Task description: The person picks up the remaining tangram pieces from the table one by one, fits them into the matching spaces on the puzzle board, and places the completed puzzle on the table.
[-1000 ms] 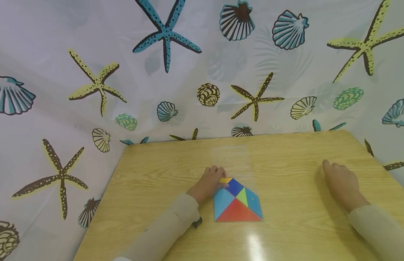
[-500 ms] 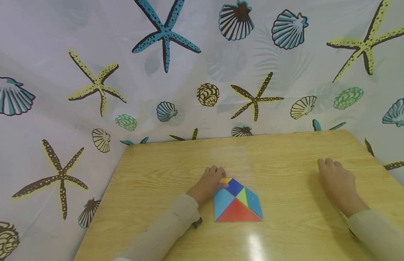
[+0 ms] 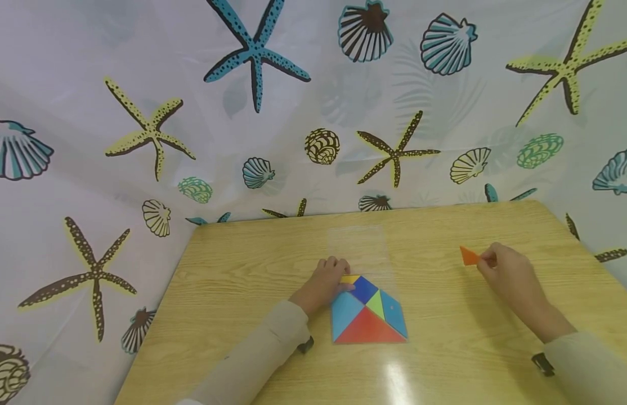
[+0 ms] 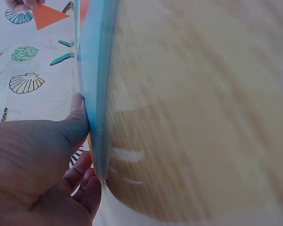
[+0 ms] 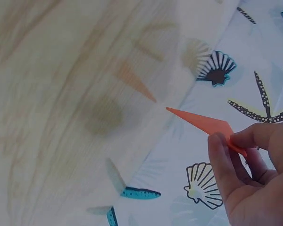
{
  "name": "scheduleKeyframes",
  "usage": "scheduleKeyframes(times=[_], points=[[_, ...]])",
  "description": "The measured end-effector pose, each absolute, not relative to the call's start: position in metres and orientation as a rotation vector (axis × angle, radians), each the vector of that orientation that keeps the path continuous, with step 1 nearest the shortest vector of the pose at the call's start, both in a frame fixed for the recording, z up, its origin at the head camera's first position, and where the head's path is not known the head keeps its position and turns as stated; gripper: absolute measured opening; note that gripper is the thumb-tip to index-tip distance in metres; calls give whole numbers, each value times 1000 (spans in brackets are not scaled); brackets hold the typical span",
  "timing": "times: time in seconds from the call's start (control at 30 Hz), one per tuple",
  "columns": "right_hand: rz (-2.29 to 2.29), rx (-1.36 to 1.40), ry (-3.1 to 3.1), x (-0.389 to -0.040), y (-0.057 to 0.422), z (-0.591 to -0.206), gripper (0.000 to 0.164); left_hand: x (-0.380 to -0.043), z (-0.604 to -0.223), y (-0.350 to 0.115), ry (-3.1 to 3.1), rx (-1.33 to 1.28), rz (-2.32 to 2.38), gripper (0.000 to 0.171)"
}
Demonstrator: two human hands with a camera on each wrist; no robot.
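Flat coloured tangram pieces lie together on the table in the head view: a red triangle (image 3: pixel 370 328), light blue triangle (image 3: pixel 345 315), dark blue square (image 3: pixel 364 289), light green triangle (image 3: pixel 376 305), blue parallelogram (image 3: pixel 394 315) and a partly covered yellow-orange piece (image 3: pixel 350 279). They sit in a shallow clear tray (image 4: pixel 104 94). My left hand (image 3: pixel 323 286) holds the tray's upper-left corner, thumb over the pieces and fingers curled at the edge. To the right, above the table, my right hand (image 3: pixel 516 284) pinches an orange tangram triangle (image 5: pixel 203 123) between thumb and fingertips.
A faint clear plastic sheet (image 3: pixel 359 247) lies just beyond the pieces. The wooden table (image 3: pixel 242 264) ends at a curtain (image 3: pixel 293 140) printed with starfish and shells. Dark wrist straps show at both cuffs.
My right hand has moved left and turned, bringing the orange triangle into sight in its fingers. My left hand and the tray have stayed in place.
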State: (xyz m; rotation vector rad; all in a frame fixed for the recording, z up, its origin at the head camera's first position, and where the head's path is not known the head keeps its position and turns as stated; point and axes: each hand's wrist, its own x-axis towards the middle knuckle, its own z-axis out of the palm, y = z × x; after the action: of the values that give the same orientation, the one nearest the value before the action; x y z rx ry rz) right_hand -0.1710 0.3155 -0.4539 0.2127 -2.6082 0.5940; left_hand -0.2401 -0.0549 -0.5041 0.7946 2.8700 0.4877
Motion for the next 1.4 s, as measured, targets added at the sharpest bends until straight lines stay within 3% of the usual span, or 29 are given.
scheduleKeyframes(times=[0.3, 0.73, 1.03, 1.4], points=[[747, 238, -2792, -171, 311, -451, 17, -242, -506, -56, 2880, 839, 478, 36], [816, 242, -2962, -171, 309, -466, 5, -243, -506, -56, 2879, 833, 464, 36], [1160, 360, -2947, -173, 291, -473, 25, -242, -503, -56, 2874, 831, 482, 35], [1365, 496, -2856, -173, 262, -480, 26, -240, -502, -57, 2857, 824, 491, 35]])
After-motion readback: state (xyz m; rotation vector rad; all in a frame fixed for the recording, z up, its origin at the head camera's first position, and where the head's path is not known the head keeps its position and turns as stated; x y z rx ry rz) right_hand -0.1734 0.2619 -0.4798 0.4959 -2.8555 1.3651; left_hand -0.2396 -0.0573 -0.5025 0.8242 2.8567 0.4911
